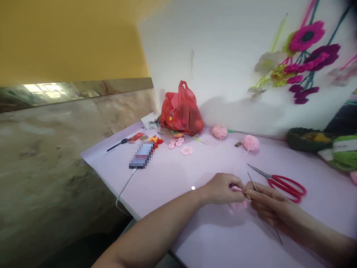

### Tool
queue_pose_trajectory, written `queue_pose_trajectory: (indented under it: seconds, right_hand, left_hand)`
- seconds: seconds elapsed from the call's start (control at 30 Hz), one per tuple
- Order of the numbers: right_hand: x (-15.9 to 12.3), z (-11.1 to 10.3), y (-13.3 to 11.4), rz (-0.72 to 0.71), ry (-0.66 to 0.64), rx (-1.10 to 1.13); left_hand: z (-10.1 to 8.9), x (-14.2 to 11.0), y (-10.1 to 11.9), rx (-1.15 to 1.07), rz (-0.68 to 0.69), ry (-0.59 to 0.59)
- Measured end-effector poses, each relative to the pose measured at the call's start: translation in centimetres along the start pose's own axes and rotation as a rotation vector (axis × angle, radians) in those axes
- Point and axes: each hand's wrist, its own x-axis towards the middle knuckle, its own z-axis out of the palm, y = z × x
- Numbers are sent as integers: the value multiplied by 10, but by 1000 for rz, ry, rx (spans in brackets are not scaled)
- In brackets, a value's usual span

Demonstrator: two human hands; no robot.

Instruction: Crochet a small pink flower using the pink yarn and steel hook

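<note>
My left hand [224,188] is closed around a small pink crochet piece [236,189], most of it hidden by the fingers. My right hand [266,203] grips a slim metal crochet hook [252,181], which slants through the fingers and comes out below the palm. The fingertips of both hands meet at the pink work. Just beyond my right hand lie red-handled scissors [287,185], blades partly apart. Two pink yarn balls [251,143] rest farther back, a strand trailing from the nearer one towards my hands.
A phone [141,155] with a white cable lies left on the lilac table [167,182]. Behind it are small crocheted flowers [186,150] and a red plastic bag [181,111]. Green yarn [344,150] sits at right. Crocheted flowers [308,36] hang by the white wall.
</note>
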Motion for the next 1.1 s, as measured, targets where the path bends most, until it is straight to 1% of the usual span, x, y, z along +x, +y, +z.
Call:
queue_pose_trajectory:
  seconds: [0.1, 0.2, 0.3, 0.37, 0.47, 0.53, 0.6, 0.8, 0.87, 0.97, 1.1]
  right_hand:
    - [1, -1, 1, 57, -43, 93]
    - [1, 0, 1, 43, -50, 98]
    - [2, 4, -2, 28, -57, 49]
    - [3, 6, -4, 8, -62, 73]
    - [3, 7, -6, -5, -132, 161]
    - [2, 6, -9, -35, -189, 199]
    - [0, 5, -12, -74, -212, 221]
    - [2, 3, -16, -121, -157, 212]
    - [2, 3, -17, -100, -130, 182]
    - [0, 4, -18, -95, -123, 163]
    - [-2, 7, -20, -81, -100, 142]
  left_hand:
    - [-1, 0, 0, 16, 11, 15]
    - [-2, 2, -1, 31, 24, 21]
    - [-4, 5, -1, 34, 19, 27]
    - [-5, 5, -1, 23, 6, 25]
    - [-8, 4, 0, -20, -21, -7]
    - [-10, 3, 1, -58, -32, -19]
    - [-11, 1, 3, -93, -35, -22]
    - [-10, 3, 2, -107, -16, -30]
    - [-8, 5, 0, -91, -3, -24]
    - [-6, 7, -3, -72, 1, -24]
    - [-7, 8, -2, -58, 5, -13]
